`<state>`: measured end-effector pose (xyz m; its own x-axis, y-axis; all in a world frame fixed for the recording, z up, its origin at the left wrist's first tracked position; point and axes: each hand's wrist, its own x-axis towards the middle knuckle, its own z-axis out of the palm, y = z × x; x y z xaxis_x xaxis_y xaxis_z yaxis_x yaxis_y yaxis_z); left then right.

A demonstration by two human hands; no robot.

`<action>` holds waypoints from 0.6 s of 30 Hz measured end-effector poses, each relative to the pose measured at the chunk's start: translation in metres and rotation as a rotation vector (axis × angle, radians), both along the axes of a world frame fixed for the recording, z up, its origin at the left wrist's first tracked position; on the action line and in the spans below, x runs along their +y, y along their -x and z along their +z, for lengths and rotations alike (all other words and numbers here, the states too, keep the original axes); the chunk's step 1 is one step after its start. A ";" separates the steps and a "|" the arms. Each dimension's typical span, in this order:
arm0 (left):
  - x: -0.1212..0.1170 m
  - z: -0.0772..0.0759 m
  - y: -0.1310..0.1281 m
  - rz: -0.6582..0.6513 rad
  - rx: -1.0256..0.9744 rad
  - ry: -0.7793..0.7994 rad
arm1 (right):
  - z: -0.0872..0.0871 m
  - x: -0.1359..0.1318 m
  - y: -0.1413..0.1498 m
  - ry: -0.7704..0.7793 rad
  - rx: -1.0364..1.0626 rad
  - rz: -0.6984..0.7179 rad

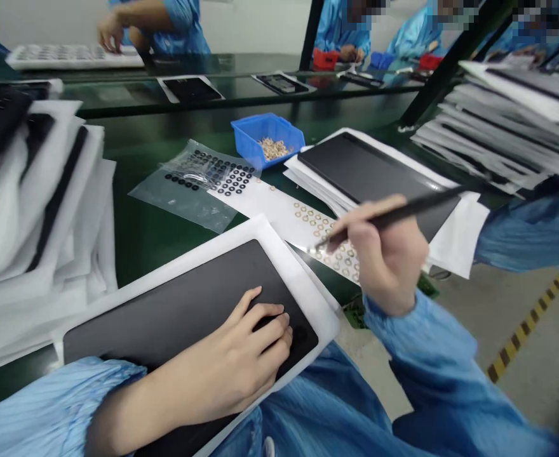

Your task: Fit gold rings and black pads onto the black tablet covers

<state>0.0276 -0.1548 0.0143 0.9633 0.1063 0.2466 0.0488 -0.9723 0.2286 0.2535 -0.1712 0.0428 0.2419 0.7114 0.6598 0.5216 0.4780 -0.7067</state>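
Note:
My left hand [232, 358] lies flat on a dark tablet-like panel [175, 311], fingers spread near its right end, where a round spot shows. White sheeting [251, 231] lies under the panel. My right hand [389, 260] is closed round slim black tweezers [408, 208], slightly blurred, their tip pointing left and down. That tip is over a white sticker sheet [274, 206] with rows of small tan rings [310, 216]; whether it touches cannot be made out. Black rings [234, 181] cover the sheet's far end, partly under a clear plastic bag [184, 190].
A blue bin [246, 139] holds small tan bits. Another dark panel [370, 174] tops a stack on the right. Tall stacks of wrapped panels stand at left [65, 254] and far right [503, 127]. Behind a green rail, people in blue smocks [179, 25] work.

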 end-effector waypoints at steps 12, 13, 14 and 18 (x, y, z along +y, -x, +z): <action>0.008 0.004 0.001 0.002 0.002 -0.001 | 0.033 0.246 -0.029 0.119 -0.248 -0.110; 0.015 0.005 0.001 0.024 -0.014 0.018 | 0.033 0.247 -0.029 0.128 -0.250 -0.102; 0.024 0.006 0.001 0.065 -0.041 0.042 | 0.033 0.247 -0.028 0.139 -0.254 -0.090; 0.075 0.007 0.008 0.356 -0.172 0.122 | 0.036 0.248 -0.020 0.149 -0.273 -0.030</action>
<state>0.0200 -0.0794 0.0216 0.8066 0.4640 0.3662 0.3285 -0.8669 0.3750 0.2734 0.0768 0.0792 0.0923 0.8005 0.5921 0.7140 0.3613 -0.5998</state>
